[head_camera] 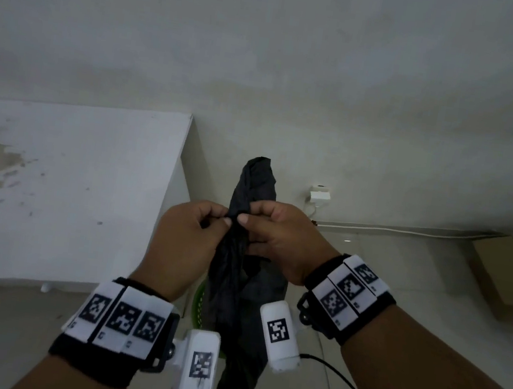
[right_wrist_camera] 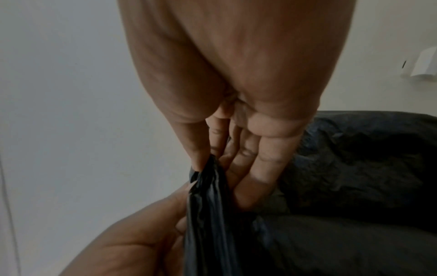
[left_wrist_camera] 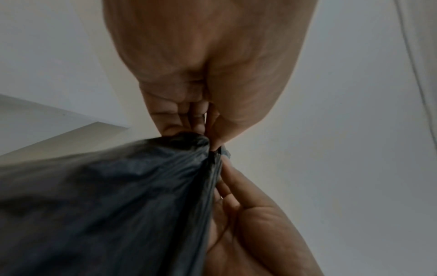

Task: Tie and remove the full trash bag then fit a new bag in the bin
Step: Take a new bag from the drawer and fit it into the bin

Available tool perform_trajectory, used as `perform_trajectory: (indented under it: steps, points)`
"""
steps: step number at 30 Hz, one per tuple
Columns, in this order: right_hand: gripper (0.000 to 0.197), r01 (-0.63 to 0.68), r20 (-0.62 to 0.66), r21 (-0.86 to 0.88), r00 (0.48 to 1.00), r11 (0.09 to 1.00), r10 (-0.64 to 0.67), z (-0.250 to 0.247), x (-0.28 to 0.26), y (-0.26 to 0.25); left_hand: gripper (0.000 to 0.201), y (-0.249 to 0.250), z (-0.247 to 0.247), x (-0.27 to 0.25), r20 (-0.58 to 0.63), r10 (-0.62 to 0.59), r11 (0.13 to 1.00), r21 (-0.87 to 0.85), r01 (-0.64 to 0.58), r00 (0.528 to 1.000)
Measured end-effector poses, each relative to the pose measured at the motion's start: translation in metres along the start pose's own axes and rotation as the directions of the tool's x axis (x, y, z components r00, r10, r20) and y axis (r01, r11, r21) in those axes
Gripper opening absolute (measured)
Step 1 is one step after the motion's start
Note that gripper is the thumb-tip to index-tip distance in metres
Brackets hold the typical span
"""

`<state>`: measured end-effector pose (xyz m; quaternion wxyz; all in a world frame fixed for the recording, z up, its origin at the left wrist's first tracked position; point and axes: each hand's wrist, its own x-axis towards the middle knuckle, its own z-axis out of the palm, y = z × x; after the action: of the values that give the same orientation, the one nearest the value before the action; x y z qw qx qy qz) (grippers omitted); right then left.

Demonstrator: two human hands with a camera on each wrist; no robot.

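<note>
Two forearms reach forward from the bottom of the head view, each wearing one black wristband. Each band carries three white square tags printed with black block patterns, six in all, and each wrist has one white camera housing bearing one more patterned tag. None of the tags shows readable words. Thin black cables trail from the housings.

Just beyond the wrists, the left hand [head_camera: 189, 234] and the right hand [head_camera: 278, 239] meet at chest height on one black trash bag [head_camera: 237, 276]. The left hand pinches a fold of the plastic between thumb and curled fingers. The right hand likewise pinches the plastic between its thumb and fingers just beside it, fingertips nearly touching the left hand's. The bag is crumpled and limp: a twisted end stands up above the hands, and the rest hangs down between the forearms. In the left wrist view the dark plastic gathers to a point at the left hand's fingertips [left_wrist_camera: 196, 127].

Behind and below the hanging bag, a sliver of one green bin [head_camera: 199, 304] shows on the pale tiled floor.

Farther left stands one white table [head_camera: 70, 189] with a stained top. Farther right, one brown cardboard box [head_camera: 505, 276] lies on the floor. On the far white wall sits one white plug [head_camera: 320, 196] with a white cable running along the skirting.
</note>
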<state>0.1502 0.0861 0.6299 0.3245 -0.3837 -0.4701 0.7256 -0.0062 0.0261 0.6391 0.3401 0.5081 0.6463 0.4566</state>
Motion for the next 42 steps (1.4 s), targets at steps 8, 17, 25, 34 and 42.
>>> perform_trajectory:
  steps: [8,17,25,34,42]
  points:
    - [0.018,0.076,0.007,-0.011,0.997,0.997,-0.076,0.002,0.010,-0.003,0.016,-0.001,-0.018,0.007,-0.007,0.049,0.999,0.008,-0.049,0.999]
    - [0.015,-0.141,-0.439,-0.176,0.897,0.974,0.051,-0.074,0.034,0.135,0.022,-0.130,0.026,0.007,0.113,-0.514,0.659,-0.583,0.476,0.850]
    - [0.013,-0.166,-0.593,-0.064,0.799,0.984,0.096,-0.139,0.081,0.290,0.024,-0.316,0.073,0.016,-0.066,-0.565,0.788,-0.340,0.514,0.823]
    - [0.044,-0.149,-0.449,-0.676,0.859,0.722,-0.244,-0.181,0.132,0.420,0.050,-0.488,0.089,0.031,-0.027,0.032,0.953,0.303,-0.022,0.999]
    - [0.022,0.026,-0.171,-0.926,0.861,0.377,-0.479,-0.203,0.168,0.483,0.035,-0.561,0.086,0.051,0.035,0.189,0.808,0.563,-0.176,0.981]
